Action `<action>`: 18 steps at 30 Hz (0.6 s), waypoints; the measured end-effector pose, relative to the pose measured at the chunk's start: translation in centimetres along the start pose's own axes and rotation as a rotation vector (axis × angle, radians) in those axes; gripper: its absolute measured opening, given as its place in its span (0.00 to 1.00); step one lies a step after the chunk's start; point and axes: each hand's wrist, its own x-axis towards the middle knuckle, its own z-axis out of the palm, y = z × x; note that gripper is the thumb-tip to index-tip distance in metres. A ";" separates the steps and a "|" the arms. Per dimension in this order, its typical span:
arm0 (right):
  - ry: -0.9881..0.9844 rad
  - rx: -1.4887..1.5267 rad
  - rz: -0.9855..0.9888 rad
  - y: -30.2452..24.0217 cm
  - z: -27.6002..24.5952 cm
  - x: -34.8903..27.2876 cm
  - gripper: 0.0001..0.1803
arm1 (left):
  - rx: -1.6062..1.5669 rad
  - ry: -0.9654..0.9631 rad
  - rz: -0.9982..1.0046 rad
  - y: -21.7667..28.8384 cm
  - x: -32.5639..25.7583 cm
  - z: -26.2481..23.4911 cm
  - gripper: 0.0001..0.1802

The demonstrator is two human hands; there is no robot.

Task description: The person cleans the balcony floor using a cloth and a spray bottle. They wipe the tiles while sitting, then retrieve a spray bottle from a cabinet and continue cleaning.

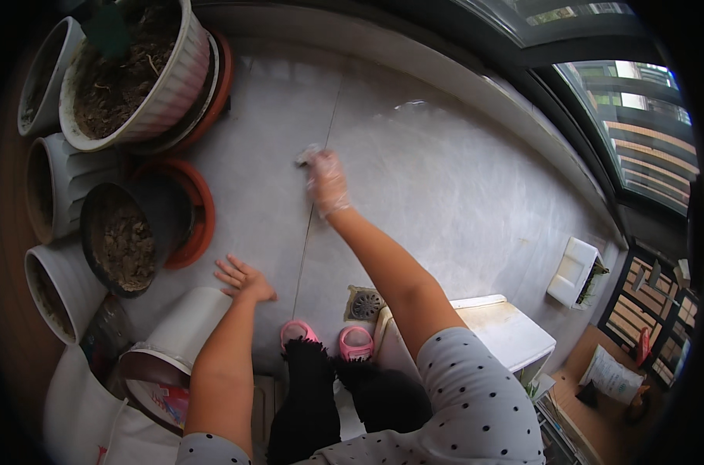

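Observation:
My right hand (pixel 326 181) wears a thin clear plastic glove and reaches far out over the grey tiled floor (pixel 445 178). It presses a small grey wad (pixel 306 154), perhaps a cloth or wipe, onto the floor beside a tile joint. My left hand (pixel 243 279) is bare and lies flat on the floor with fingers spread, close to a tipped white pot (pixel 183 329). My pink slippers (pixel 327 338) show below, next to a floor drain (pixel 365 304).
Several flower pots with soil crowd the left side, the biggest a white ribbed one (pixel 139 74) on orange saucers (pixel 201 209). A white box (pixel 507 329) stands at my right. A small white planter (pixel 573 271) sits by the window wall.

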 end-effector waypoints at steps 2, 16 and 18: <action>-0.144 0.081 -0.046 -1.8 -1.1 -2.0 0.17 | -0.011 -0.010 0.005 -0.3 0.6 -0.2 0.79; 0.531 -0.438 0.436 14.7 -11.4 3.4 0.11 | -0.010 -0.008 -0.007 -0.1 0.5 0.0 0.79; 0.454 -0.288 0.088 11.8 -6.6 6.1 0.12 | -0.008 -0.017 0.002 0.5 0.2 0.1 0.79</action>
